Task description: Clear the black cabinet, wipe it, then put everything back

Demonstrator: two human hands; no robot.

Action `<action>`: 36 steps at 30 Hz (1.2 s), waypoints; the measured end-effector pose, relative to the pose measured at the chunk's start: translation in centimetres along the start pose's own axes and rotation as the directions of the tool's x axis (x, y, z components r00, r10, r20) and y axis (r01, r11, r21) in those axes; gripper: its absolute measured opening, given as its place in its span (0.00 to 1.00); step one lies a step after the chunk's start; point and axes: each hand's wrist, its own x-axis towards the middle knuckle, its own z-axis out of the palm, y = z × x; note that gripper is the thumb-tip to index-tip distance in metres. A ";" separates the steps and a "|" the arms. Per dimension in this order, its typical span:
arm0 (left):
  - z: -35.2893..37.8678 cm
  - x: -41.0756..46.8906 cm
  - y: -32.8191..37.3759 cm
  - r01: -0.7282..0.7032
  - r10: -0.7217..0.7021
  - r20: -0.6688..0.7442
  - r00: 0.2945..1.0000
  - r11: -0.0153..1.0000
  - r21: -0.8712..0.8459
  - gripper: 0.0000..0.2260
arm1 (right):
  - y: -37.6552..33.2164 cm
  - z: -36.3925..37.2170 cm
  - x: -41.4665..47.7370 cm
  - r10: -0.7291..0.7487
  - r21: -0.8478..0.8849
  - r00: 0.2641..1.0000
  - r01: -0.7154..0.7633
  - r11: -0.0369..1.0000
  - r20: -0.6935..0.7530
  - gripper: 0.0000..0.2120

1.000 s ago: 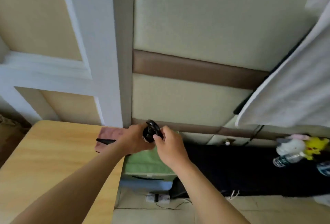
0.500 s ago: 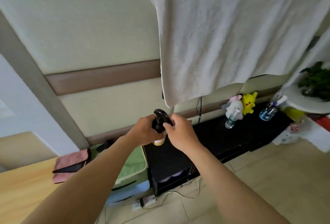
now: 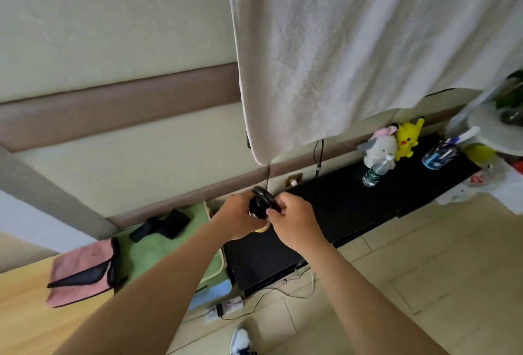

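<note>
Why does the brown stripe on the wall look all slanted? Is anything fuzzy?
Head view: the wide-angle lens slants and bends the brown stripe; head view: the right edge round the green plant is smeared; head view: soft even light, no glare, yet the black cabinet top loses detail; the left hand, right hand and black-capped container look fairly sharp.

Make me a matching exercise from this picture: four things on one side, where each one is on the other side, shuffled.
Things:
1. yellow plush
2. water bottle
3. pink cloth
4. black-topped bottle

Places:
A. on the wooden table
B. held by left hand and right hand
C. in front of the white plush
D. beside the white plush, by the wall

Pairs: 1-D, 2-C, 3-A, 4-B
</note>
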 end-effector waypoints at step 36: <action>21.9 16.8 -22.0 0.347 -0.332 0.176 0.927 0.936 -0.062 0.35 | 25.9 18.2 14.5 0.368 0.186 0.908 -0.404 0.896 0.201 0.13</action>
